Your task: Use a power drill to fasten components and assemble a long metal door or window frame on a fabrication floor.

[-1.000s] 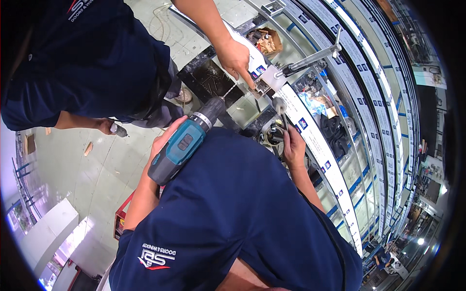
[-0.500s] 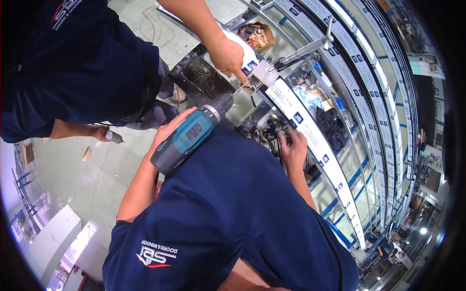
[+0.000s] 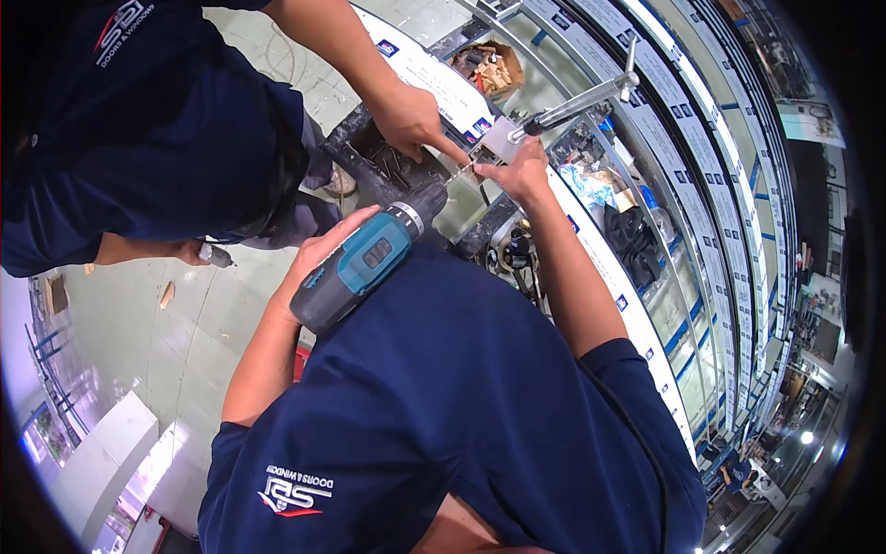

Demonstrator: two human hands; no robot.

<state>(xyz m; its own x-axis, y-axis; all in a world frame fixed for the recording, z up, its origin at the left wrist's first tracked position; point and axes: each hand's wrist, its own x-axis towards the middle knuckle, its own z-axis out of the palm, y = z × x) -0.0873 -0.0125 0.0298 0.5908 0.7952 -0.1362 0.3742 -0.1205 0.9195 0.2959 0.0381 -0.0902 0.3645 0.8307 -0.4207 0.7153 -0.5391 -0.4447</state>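
My left hand [image 3: 318, 249] is closed round the handle of a teal and black cordless drill [image 3: 374, 254]. Its thin bit points up and right to a metal joint [image 3: 486, 157] at a white film-covered profile [image 3: 434, 88]. My right hand [image 3: 524, 175] lies at that joint, thumb stretched toward the bit's tip. What its fingers grip is too small to make out. From the left a co-worker's hand [image 3: 411, 118] reaches in, index finger on the same spot. A clamp [image 3: 577, 100] with a ridged handle stands over the joint on a pale plate [image 3: 503, 138].
The co-worker's other hand [image 3: 189, 252] holds a small grey tool [image 3: 218, 256]. A dark metal tray [image 3: 355, 138] sits under the joint. A cardboard box [image 3: 503, 74] holds wood scraps. Long wrapped profiles [image 3: 683, 138] lie on a rack at right. A cable [image 3: 646, 443] runs by my right shoulder.
My right hand has moved up and left, from the tools beside the profile to the joint. The co-worker's reaching hand has shifted slightly left. The drill has hardly moved.
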